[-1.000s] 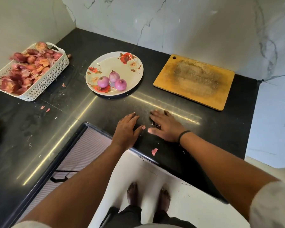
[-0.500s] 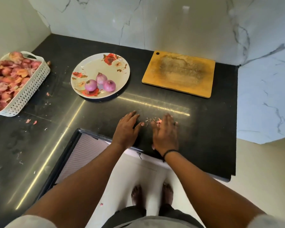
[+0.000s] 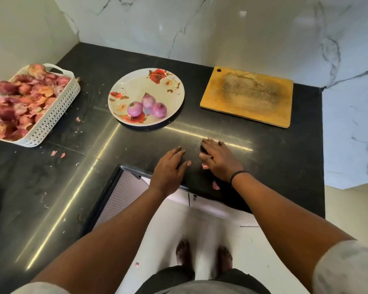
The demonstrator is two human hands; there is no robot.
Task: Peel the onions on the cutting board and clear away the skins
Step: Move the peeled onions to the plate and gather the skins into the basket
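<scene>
Since 0.5 s ago, right hand [image 3: 218, 161] slid closer to left hand [image 3: 168, 170] on counter [image 3: 285, 166], fingers pressed together, cupped over skin scraps. Left fingers flat, slightly spread. Three peeled onions [image 3: 147, 106] on plate [image 3: 168, 81], left of bare cutting board [image 3: 249, 96]; skins basket [image 3: 51, 115] farther left.

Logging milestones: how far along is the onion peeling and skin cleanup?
Done: three peeled onions sit on the floral plate; the cutting board is bare; the white basket holds skins. In hand: left hand and right hand lie on the counter near its front edge, apparently gathering scraps. Left: stray skin bits near the basket and one by the right wrist.
</scene>
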